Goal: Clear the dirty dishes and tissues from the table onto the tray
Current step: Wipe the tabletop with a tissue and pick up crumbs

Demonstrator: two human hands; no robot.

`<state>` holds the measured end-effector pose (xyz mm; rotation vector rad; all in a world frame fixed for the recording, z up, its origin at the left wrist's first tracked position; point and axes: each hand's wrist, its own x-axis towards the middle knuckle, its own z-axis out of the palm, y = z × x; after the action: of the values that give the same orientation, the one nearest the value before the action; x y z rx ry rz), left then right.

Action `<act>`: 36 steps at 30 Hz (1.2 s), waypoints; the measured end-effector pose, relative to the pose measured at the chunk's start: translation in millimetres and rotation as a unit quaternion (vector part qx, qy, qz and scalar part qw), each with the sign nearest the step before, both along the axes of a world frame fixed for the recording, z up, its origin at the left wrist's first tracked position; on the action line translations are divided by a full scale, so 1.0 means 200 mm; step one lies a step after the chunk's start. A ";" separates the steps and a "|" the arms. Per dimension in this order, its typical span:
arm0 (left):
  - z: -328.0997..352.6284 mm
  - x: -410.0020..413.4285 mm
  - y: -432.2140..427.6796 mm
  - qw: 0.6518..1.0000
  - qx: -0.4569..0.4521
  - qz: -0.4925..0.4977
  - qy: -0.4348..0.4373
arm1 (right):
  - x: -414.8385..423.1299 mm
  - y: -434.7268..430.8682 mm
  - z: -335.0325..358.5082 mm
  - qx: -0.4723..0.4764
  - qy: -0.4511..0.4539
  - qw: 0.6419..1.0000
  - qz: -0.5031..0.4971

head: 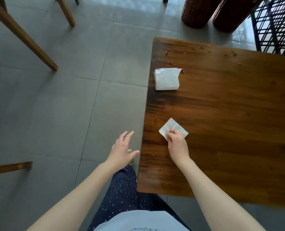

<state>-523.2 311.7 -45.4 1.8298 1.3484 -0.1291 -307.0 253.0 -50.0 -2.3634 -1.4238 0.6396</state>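
A folded white tissue (170,125) lies near the left edge of the brown wooden table (230,122). My right hand (176,143) rests on it, fingertips curled and pinching its near side. Farther back on the table sits a white pack of tissues (166,79) with an open top. My left hand (123,151) hovers over the floor to the left of the table, fingers spread and holding nothing. Brown drops and crumbs (171,62) dot the far part of the tabletop. No tray or dishes are in view.
Grey tiled floor (55,105) spreads to the left. Wooden chair legs (26,39) stand at the upper left. Two dark wicker cylinders (205,12) and a black lattice chair (274,25) stand beyond the table's far edge.
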 end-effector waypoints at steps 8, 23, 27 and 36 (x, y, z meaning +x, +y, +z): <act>-0.01 -0.06 -0.04 1.000 -0.011 0.014 0.012 | -0.02 -0.01 -0.02 -0.004 0.051 0.998 0.028; -0.01 -0.09 0.07 0.999 0.000 0.032 0.006 | 0.23 0.35 -0.05 0.030 0.039 0.996 -0.075; 0.00 -0.09 0.12 0.999 0.004 0.045 0.007 | 0.25 0.59 -0.05 0.040 0.053 0.984 -0.168; 0.04 -0.04 0.20 0.999 0.003 0.033 0.011 | -0.18 0.16 -0.10 0.004 0.013 0.979 0.202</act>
<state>-531.7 350.8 -38.3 1.7923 1.4235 -0.1096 -343.6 286.0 -70.0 -2.0602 -1.9105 0.7568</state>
